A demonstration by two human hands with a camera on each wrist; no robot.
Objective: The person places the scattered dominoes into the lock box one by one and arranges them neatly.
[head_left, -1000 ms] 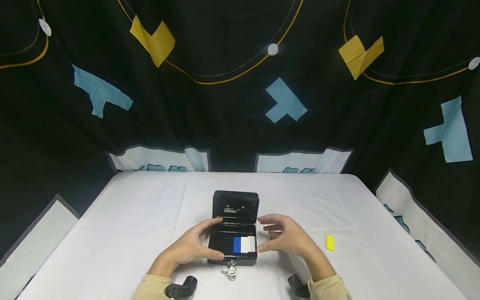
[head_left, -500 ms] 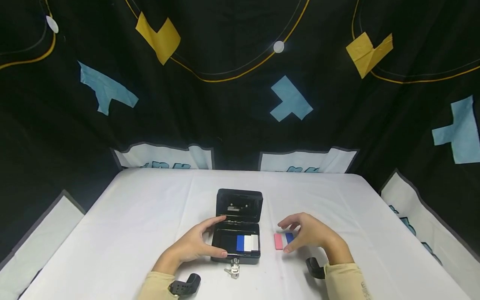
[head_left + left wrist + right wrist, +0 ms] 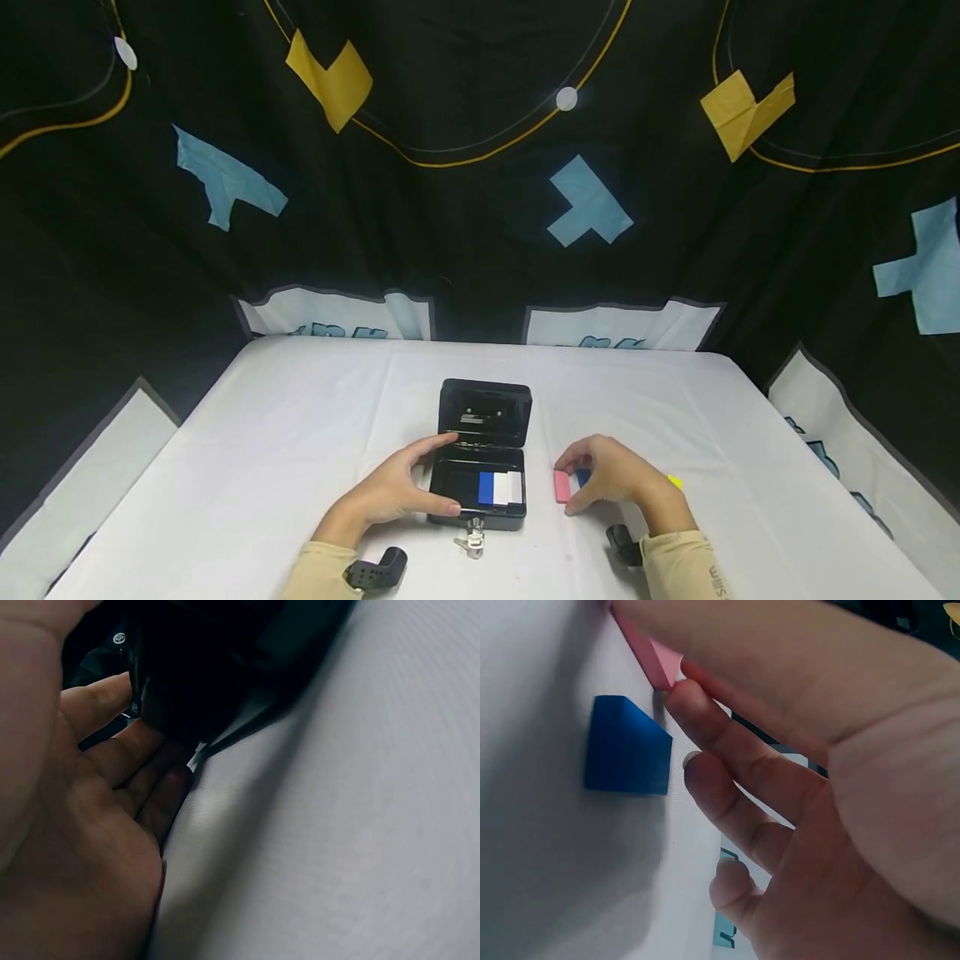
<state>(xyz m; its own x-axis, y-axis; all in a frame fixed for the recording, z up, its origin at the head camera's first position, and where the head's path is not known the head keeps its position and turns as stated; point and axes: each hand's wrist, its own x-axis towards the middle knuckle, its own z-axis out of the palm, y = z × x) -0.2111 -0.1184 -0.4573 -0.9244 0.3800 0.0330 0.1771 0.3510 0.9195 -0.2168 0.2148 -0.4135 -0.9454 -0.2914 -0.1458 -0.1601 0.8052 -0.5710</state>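
Note:
A black cash box (image 3: 455,483) stands with its lid (image 3: 483,412) raised. Blue (image 3: 486,487) and white (image 3: 507,487) blocks lie side by side in its right half. My left hand (image 3: 390,492) holds the box's left side, thumb at the front rim and index finger near the hinge; in the left wrist view its other fingers (image 3: 142,765) lie along the dark wall. To the right of the box, my right hand (image 3: 618,475) pinches a pink block (image 3: 562,486) on the table between thumb and fingertips. Beneath that hand sits a loose blue block (image 3: 630,750), partly hidden in the head view.
A silver lock with keys (image 3: 474,537) hangs at the box's front. Behind the right wrist, a yellow block (image 3: 675,481) is partly covered. White cloth covers the table (image 3: 315,400), and a dark curtain (image 3: 450,250) hangs behind it.
My right hand has left the box's right side, moved right and lowered its fingers onto the pink block. The left hand has stayed at the box. The head view has shifted slightly.

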